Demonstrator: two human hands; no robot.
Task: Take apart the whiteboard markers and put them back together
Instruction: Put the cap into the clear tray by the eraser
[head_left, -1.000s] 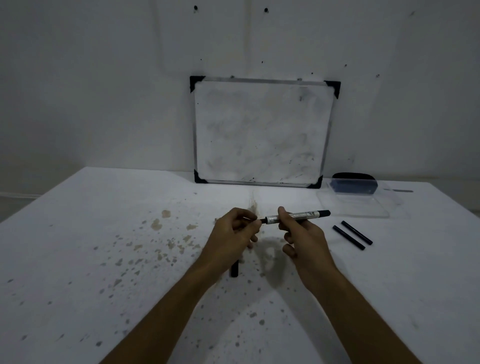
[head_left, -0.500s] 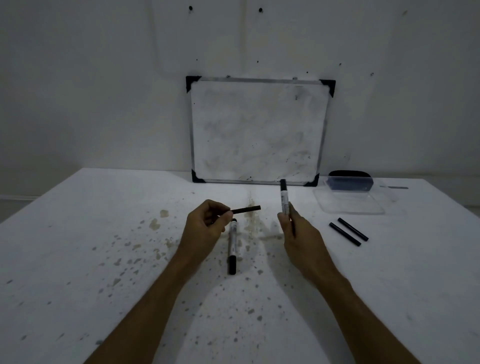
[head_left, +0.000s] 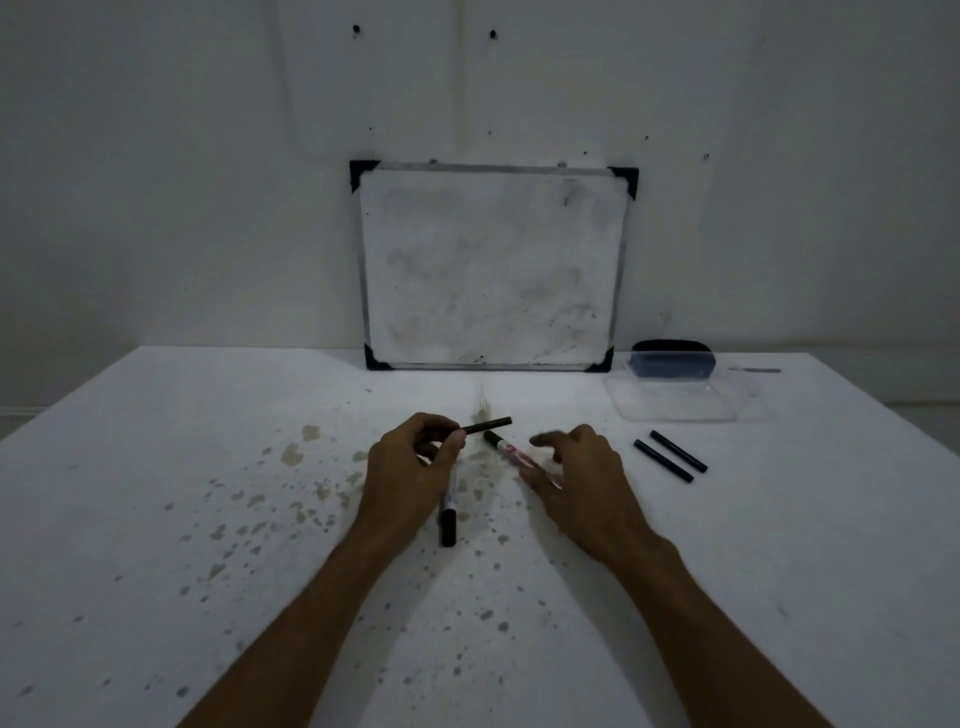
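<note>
My left hand (head_left: 410, 467) pinches a thin black marker core (head_left: 485, 425) that points right, just above the table. A white marker barrel (head_left: 506, 449) with a black tip lies slanted on the table under my right hand (head_left: 587, 478), whose fingers are spread above it; the index finger is blurred. A second whole marker (head_left: 448, 519) with a black cap lies partly hidden beneath my left hand. Two more black cores (head_left: 670, 457) lie side by side to the right.
A smudged whiteboard (head_left: 491, 265) leans on the wall at the back of the stained white table (head_left: 208, 519). At the back right sit a clear plastic tray (head_left: 675, 405) and a dark eraser (head_left: 670, 358).
The core was pulled out of the barrel with my left hand. My right hand swung the barrel upright, then lowered it onto the table and spread its fingers.
</note>
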